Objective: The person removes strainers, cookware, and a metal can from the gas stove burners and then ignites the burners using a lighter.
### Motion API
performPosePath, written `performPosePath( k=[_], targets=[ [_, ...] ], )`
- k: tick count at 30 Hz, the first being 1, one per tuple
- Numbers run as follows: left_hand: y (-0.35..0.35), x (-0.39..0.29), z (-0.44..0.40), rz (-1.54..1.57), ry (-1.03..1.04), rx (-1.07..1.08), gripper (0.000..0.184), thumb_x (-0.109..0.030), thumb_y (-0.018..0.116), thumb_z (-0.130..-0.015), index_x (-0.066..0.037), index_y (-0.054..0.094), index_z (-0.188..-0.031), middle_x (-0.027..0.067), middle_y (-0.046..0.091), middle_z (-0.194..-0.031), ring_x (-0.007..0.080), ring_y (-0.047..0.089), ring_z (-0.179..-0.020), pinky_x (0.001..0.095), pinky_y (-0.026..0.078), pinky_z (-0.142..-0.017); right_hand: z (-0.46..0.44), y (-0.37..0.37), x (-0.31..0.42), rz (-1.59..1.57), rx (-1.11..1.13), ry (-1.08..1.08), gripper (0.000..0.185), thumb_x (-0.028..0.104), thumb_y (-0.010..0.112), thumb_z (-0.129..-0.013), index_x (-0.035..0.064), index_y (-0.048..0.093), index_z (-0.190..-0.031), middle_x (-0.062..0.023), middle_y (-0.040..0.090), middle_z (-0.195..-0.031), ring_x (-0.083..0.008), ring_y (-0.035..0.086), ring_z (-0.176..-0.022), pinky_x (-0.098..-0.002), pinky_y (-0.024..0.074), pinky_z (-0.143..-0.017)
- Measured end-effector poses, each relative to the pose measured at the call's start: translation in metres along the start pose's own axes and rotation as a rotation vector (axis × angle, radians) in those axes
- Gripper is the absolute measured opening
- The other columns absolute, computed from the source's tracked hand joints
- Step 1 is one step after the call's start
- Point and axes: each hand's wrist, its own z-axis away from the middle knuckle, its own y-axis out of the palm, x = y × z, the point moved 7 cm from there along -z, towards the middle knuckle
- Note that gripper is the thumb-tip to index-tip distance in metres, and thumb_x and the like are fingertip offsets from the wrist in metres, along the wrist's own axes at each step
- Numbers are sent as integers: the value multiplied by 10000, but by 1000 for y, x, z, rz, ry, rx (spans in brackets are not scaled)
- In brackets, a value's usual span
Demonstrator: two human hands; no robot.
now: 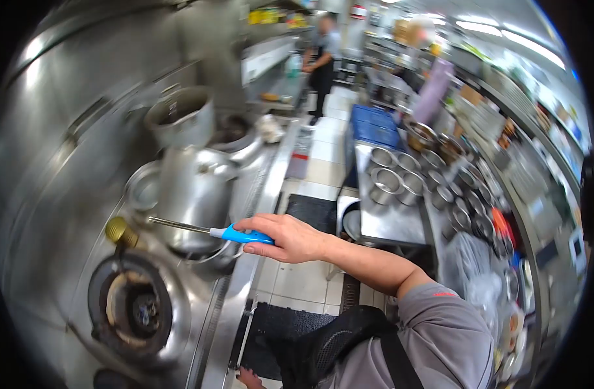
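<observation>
My right hand [280, 238] is closed around a blue gas lighter [246, 235]. The lighter's long metal tube points left over the stove, above the front of a large steel stockpot [196, 194]. Below and to the left of the tube tip lies a round wok burner [143, 310] with a dark ring; no flame shows in it. Only a small part of my left hand [250, 378] shows at the bottom edge, close to the front of the stove; its fingers are mostly cut off.
A brass-coloured perforated head [120, 231] sits behind the burner. Another tall pot [180, 117] stands farther back. Across the aisle, a steel table [391, 223] bears several metal containers beside a blue crate [375, 126]. A person [324, 61] in a dark apron stands at the far counter.
</observation>
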Motion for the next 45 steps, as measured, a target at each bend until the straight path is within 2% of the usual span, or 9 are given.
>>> performPosePath(
  k=[7, 11, 15, 22, 26, 32, 34, 40, 45],
  targets=[
    [91, 15, 51, -626, 81, 407, 681, -423, 525, -958, -148, 220, -1500, 120, 510, -1374, 290, 539, -1210, 448, 428, -907, 291, -118, -22, 128, -406, 427, 391, 303, 629, -939, 58, 552, -1234, -162, 649, -1039, -343, 642, -928, -422, 513, -802],
    [161, 40, 101, -991, 86, 634, 671, -422, 526, -958, -143, 235, -1495, 121, 516, -1365, 289, 547, -1195, 442, 432, -891, 453, -118, 6, 154, -610, 683, 411, 325, 634, -930, 60, 558, -1235, -172, 651, -1052, -349, 645, -944, -431, 514, -811],
    [251, 55, 133, -1315, 144, 825, 662, -420, 527, -958, -138, 251, -1489, 122, 522, -1356, 287, 555, -1181, 437, 435, -875, 528, -90, 58, 154, -766, 822, 412, 337, 622, -937, 54, 561, -1231, -184, 654, -1064, -357, 642, -980, -438, 513, -848],
    [470, 110, 235, -1534, 225, 1106, 551, -354, 510, -978, -137, 338, -1454, 108, 546, -1328, 267, 576, -1128, 390, 435, -807, 589, -76, 100, 221, -1006, 1009, 415, 341, 601, -950, 23, 561, -1214, -192, 658, -1045, -365, 640, -980, -438, 501, -846],
    [525, 175, 333, -1473, 327, 1356, 416, -329, 532, -979, -167, 419, -1345, 56, 599, -1184, 226, 593, -1051, 375, 425, -768, 590, -66, 98, 233, -1108, 1096, 413, 337, 615, -940, 35, 560, -1217, -195, 659, -1041, -370, 639, -988, -448, 496, -850],
    [523, 236, 334, -1795, 116, 1684, 305, -291, 587, -952, -187, 494, -1224, 16, 625, -1055, 220, 620, -941, 371, 437, -714, 553, -52, 95, 255, -1221, 1194, 409, 321, 618, -949, 38, 549, -1236, -188, 655, -1025, -362, 644, -941, -436, 507, -820],
    [512, 230, 299, -2089, 276, 1449, 314, -285, 592, -944, -168, 512, -1224, 34, 614, -1058, 232, 618, -933, 371, 441, -682, 546, -43, 92, 260, -1237, 1226, 421, 331, 616, -950, 43, 545, -1247, -188, 651, -1030, -364, 640, -942, -436, 503, -816],
    [497, 178, 253, -2332, 257, 1316, 401, -304, 583, -940, -123, 498, -1288, 61, 596, -1053, 287, 613, -949, 430, 447, -718, 535, -16, 135, 412, -1338, 1399, 421, 326, 623, -937, 46, 549, -1242, -190, 644, -1080, -377, 628, -1005, -459, 492, -849],
    [473, 137, 305, -2308, 350, 1407, 315, -282, 562, -949, -123, 529, -1220, 59, 596, -1051, 296, 612, -951, 485, 429, -767, 527, 8, 172, 429, -1378, 1471, 446, 348, 608, -949, 35, 547, -1261, -181, 633, -1147, -373, 620, -1048, -435, 500, -893]
  ],
)
